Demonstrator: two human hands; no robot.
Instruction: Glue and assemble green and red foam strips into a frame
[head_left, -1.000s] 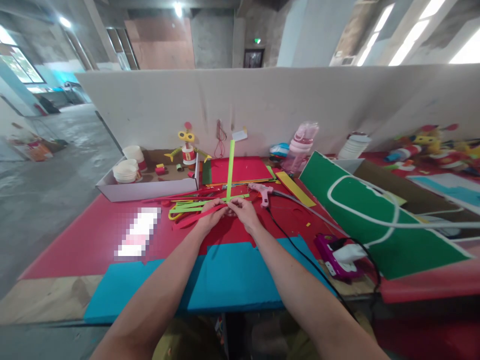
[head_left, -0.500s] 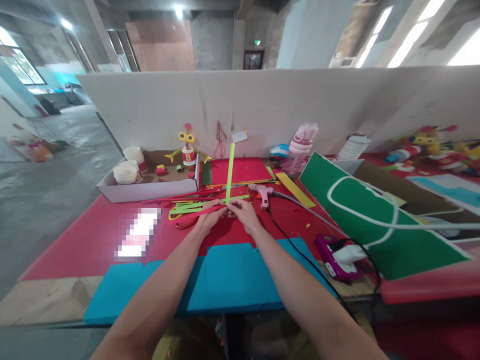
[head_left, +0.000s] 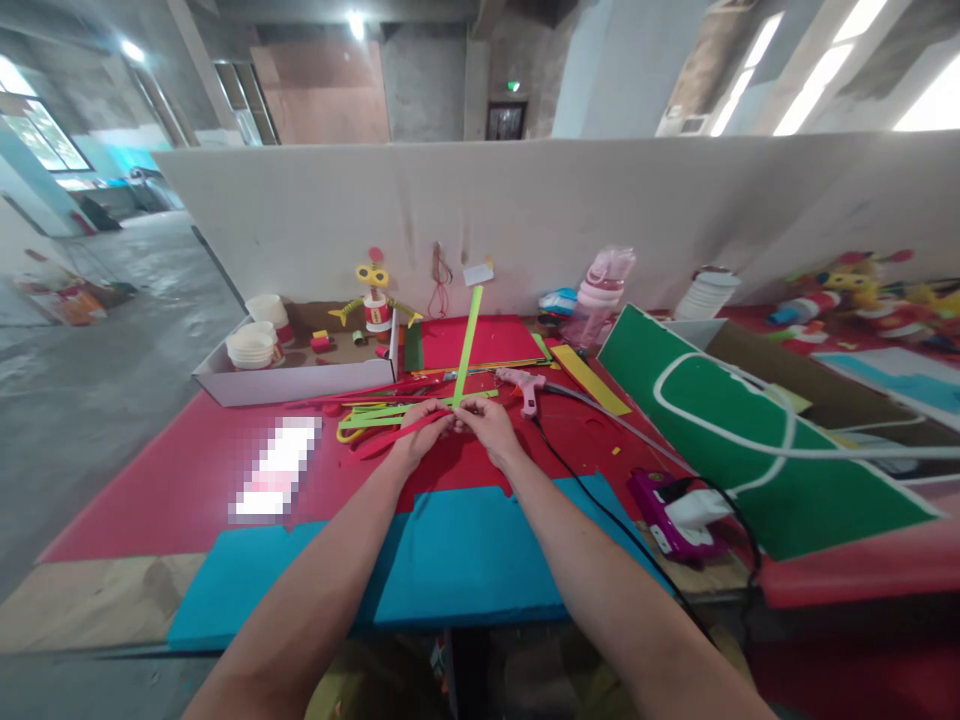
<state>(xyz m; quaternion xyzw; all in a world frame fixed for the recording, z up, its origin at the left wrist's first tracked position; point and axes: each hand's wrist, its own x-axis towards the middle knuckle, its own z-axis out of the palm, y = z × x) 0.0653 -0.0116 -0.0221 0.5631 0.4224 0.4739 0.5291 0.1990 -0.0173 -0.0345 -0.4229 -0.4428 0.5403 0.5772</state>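
Note:
My left hand [head_left: 424, 428] and my right hand [head_left: 484, 421] meet above the red tabletop, fingers pinched closed around the joined ends of two paper strips. From the fingertips a light green paper strip [head_left: 469, 345] rises, leaning slightly right. A red paper strip [head_left: 379, 441] runs leftward, passing by my left hand. The exact overlap of the strips is hidden by my fingers. Just behind my hands lie loose green strips [head_left: 373, 417] and a yellow-handled tool [head_left: 345, 430], partly covered. A pink glue gun [head_left: 528, 388] rests to the right of my right hand.
Blue foam sheets [head_left: 465, 560] line the near edge. At the back left stands a box [head_left: 300, 383] with paper cups [head_left: 251, 345] and a small robot figure [head_left: 377, 305]. On the right are a purple power strip [head_left: 679, 525], a green board [head_left: 720, 430] and cables.
The green strip's upper end has tilted to the right. The red strip's free end has shifted a little. Both hands stay in nearly the same place, still pinched together.

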